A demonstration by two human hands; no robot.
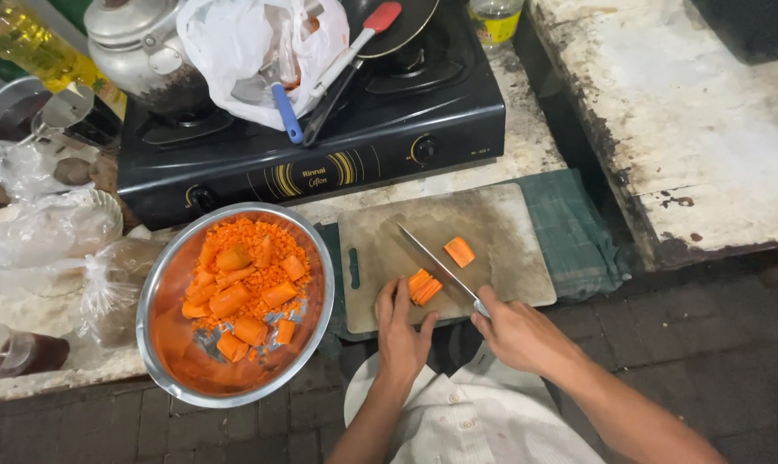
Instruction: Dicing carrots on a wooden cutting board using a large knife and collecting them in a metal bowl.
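We note the left hand point(400, 331) pressed flat on the carrot point(424, 286), fingers together, just left of the knife point(436, 266) gripped in the right hand point(518, 331). We advise curling those fingertips back and slicing straight down onto the board point(500, 258).

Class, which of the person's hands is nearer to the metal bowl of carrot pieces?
Left. The left hand rests just right of the bowl; the right hand is farther right, holding the knife.
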